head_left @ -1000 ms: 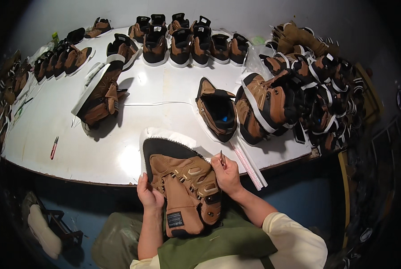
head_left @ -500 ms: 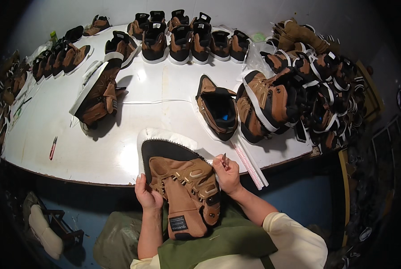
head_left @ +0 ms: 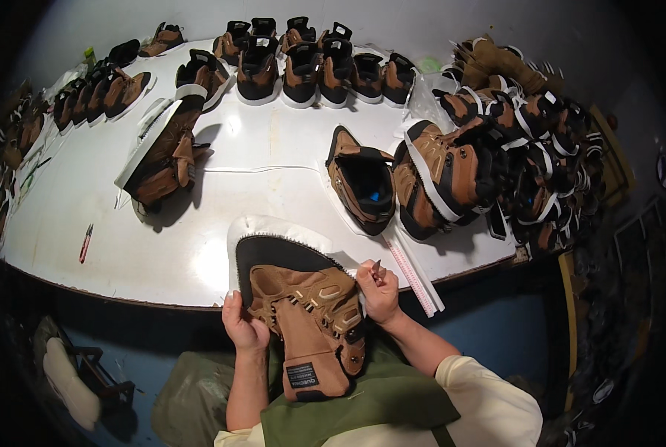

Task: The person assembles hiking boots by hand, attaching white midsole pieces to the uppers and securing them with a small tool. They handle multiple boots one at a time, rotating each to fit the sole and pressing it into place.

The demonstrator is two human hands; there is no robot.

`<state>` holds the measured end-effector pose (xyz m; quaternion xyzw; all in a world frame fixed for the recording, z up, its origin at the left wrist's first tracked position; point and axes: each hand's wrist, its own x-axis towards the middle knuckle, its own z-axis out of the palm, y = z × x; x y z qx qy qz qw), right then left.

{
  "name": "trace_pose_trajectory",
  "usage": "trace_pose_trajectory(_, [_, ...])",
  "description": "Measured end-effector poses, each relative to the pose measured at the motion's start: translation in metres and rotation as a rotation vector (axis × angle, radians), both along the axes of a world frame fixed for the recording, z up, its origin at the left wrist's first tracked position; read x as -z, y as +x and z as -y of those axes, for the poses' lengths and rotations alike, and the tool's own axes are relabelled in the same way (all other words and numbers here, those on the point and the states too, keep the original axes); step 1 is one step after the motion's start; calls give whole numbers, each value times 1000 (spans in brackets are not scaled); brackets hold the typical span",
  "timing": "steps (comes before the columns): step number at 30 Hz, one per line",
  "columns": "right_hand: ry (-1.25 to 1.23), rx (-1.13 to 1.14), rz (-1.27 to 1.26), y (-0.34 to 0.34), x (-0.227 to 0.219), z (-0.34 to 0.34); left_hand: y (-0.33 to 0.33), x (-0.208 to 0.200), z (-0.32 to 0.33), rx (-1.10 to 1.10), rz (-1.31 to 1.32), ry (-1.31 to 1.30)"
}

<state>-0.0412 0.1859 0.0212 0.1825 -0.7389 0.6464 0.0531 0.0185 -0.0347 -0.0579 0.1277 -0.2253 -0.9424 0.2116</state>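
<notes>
A brown and black hiking boot (head_left: 296, 287) rests over my lap, its toe pointing away from me and its tongue hanging toward me. White material with a toothed, stitched-looking edge wraps its toe and side. My left hand (head_left: 245, 324) grips the boot's left edge, thumb up. At the boot's right side, my right hand (head_left: 379, 296) is closed around a small pointed tool, perhaps a blade, whose tip (head_left: 377, 264) sticks up past the fingers. That hand also touches the white edging; what its hidden fingers do there I cannot tell.
On the white table (head_left: 162, 253) lie a red pen-like tool (head_left: 86, 243) and a ruler (head_left: 411, 276). One boot (head_left: 162, 153) lies tilted at left, another (head_left: 363, 182) stands ahead. Boots are piled at right (head_left: 452, 167) and lined up at the back (head_left: 301, 71).
My right hand has shifted very slightly, with the small pointed tool tilting a little. The boot stays in nearly the same place, and my left hand keeps its grip.
</notes>
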Motion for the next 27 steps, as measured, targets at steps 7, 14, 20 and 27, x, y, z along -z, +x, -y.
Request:
trace_pose_trajectory(7, [-50,11,29,-3,12,-5,5,-13,-3,-31,-44,-80])
trace_pose_trajectory(14, [-176,57,119,-7,23,-5,9,-25,-8,-34,-73,-163])
trace_pose_trajectory(20, [-438,62,324,-15,39,-2,15,-43,-15,-75,-52,-293])
trace_pose_trajectory(27, [-465,-12,420,-18,47,-4,19,-61,-19,-19,8,-270])
